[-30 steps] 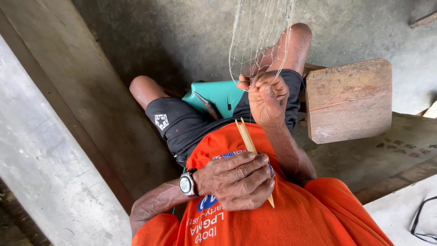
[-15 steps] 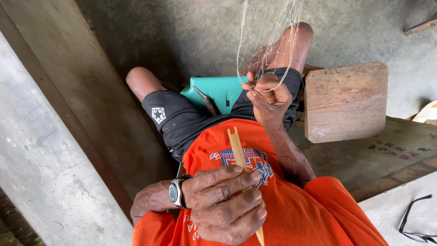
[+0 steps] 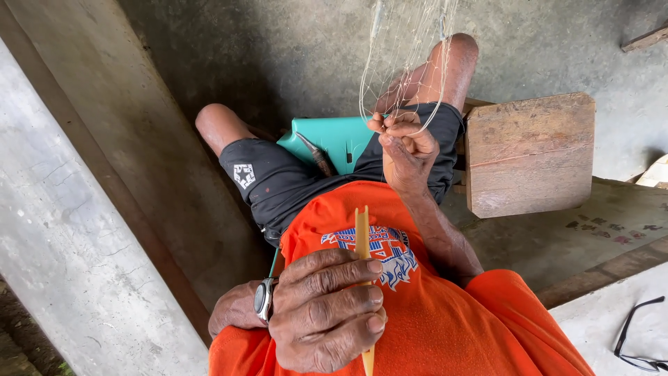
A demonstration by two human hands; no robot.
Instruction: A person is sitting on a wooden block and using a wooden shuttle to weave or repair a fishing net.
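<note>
1. Closest to the camera, the left hand (image 3: 327, 310), with a wristwatch (image 3: 263, 299) on its wrist, is curled shut around a flat yellow netting needle (image 3: 362, 240). The needle stands upright against the chest, its forked tip pointing away from the body, seemingly held out of the way near the body.
2. Under that hand lies an orange shirt (image 3: 445, 327) with a printed design on the chest.
3. Farther out, the right hand (image 3: 406, 143) reaches forward over the lap. Its thumb and fingertips are pinched together on thin strands of a pale fishing net (image 3: 403, 63), apparently keeping the mesh taut.
4. The net hangs from above the frame, down to that pinch, in front of a raised bare knee.
5. On the lap, over black shorts (image 3: 278, 181), sits a teal board (image 3: 334, 136) with a small dark tool (image 3: 316, 154) lying on it.
6. To the right stands a worn wooden stool (image 3: 532, 153); a pair of glasses (image 3: 640, 334) rests on a pale ledge at the lower right.
7. Beyond is a grey concrete floor (image 3: 278, 49).
</note>
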